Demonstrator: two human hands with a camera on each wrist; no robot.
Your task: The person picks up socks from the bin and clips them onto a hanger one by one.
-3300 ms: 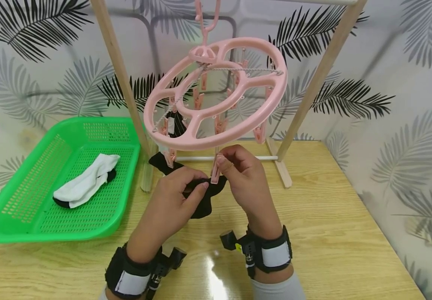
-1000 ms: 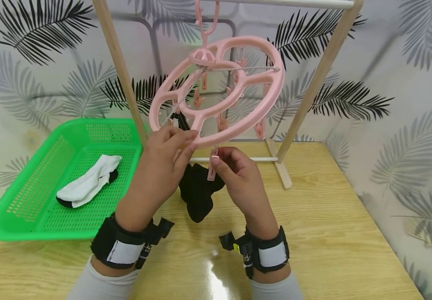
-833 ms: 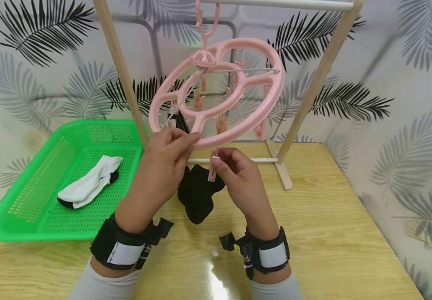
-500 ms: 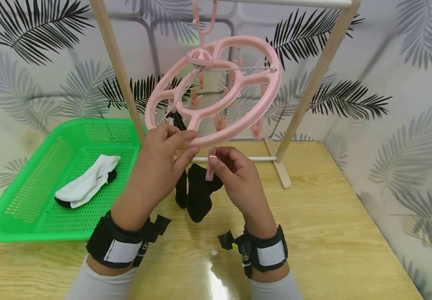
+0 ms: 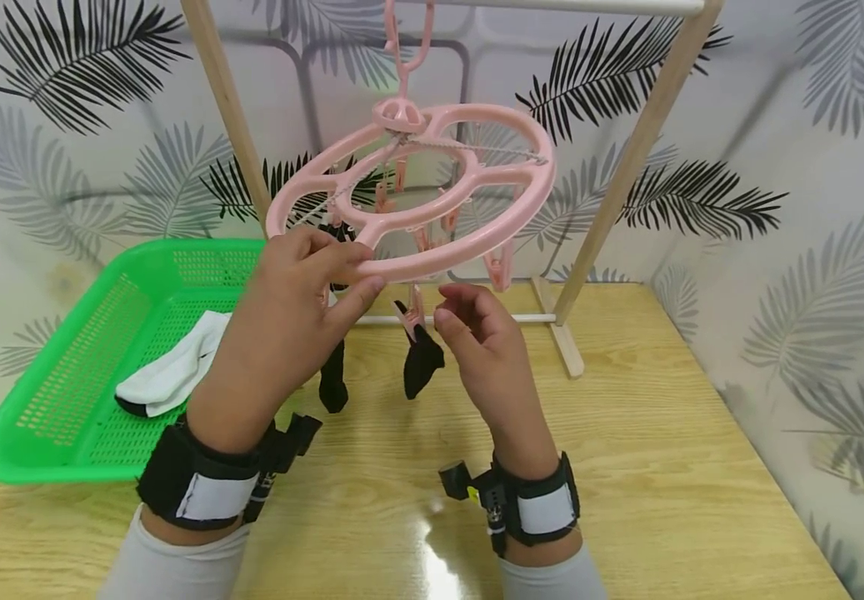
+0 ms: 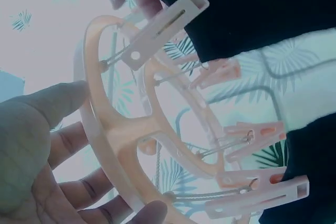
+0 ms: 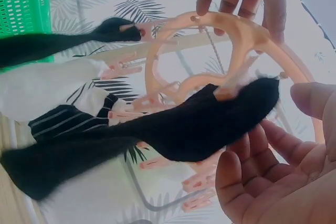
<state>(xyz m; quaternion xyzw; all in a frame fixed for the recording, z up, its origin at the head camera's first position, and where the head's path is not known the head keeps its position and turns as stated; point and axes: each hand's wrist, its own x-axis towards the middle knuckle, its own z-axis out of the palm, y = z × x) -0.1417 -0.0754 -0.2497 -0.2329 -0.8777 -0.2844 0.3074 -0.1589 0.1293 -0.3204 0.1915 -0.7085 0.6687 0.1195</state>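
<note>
My left hand grips the front rim of a round pink clip hanger, thumb below and fingers on top. Under that rim, a pink clothespin holds a black sock, which dangles freely. Just right of the clothespin is my right hand, its fingers loosely bent and holding nothing. In the right wrist view this sock stretches in front of the hanger, apart from the fingertips. Another black sock hangs farther left, partly hidden by my left hand.
A green basket at left holds a white sock with black parts. A wooden rack frames the hanger. In the right wrist view, a striped sock and a white sock also hang from clips.
My right hand has let go of the clothespin, which now hangs with the black sock. My left hand went from the sock to the hanger rim, which has turned and levelled.
</note>
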